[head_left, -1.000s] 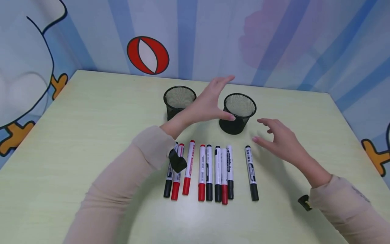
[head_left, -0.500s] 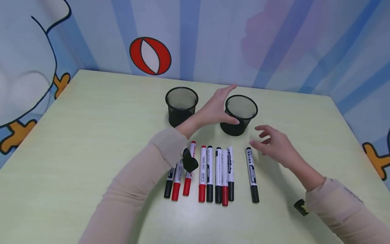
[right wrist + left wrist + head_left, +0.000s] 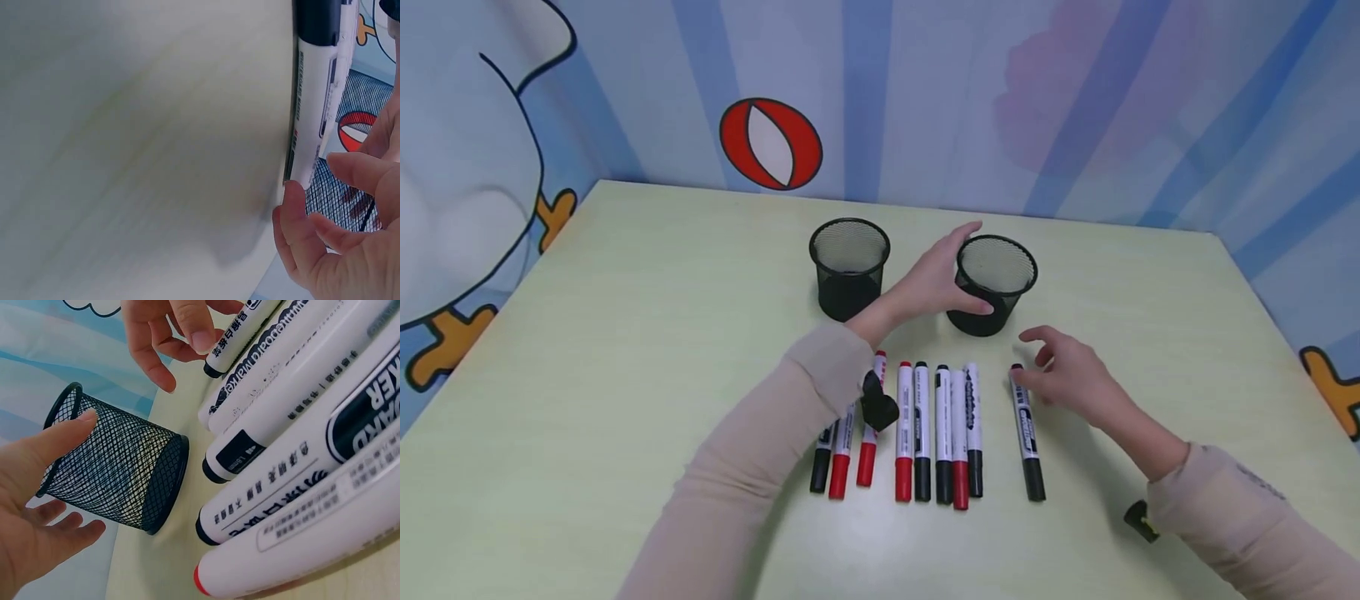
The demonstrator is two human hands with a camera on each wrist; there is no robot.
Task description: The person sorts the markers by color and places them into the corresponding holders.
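Observation:
My left hand [image 3: 927, 282] is at the right black mesh pen cup [image 3: 1004, 308], thumb in front and fingers on its far side. In the left wrist view, the thumb overlaps the cup [image 3: 125, 462] near its rim; firm contact cannot be told. My right hand [image 3: 1072, 375] is at the far end of a lone black-capped whiteboard marker [image 3: 1027, 433], thumb and fingers apart. The right wrist view has this marker's [image 3: 314, 94] end between thumb and index finger, with a gap at the thumb. Several red- and black-capped markers [image 3: 922, 417] lie in a row left of it.
A second black mesh pen cup [image 3: 850, 287] stands upright left of the first. My left sleeve [image 3: 775, 433] crosses above the leftmost markers and partly hides them. A patterned blue wall [image 3: 917, 108] borders the pale table [image 3: 647, 333] at the back.
My left hand has moved right and slightly down, round the right cup. My right hand has come down and left to the end of the lone marker.

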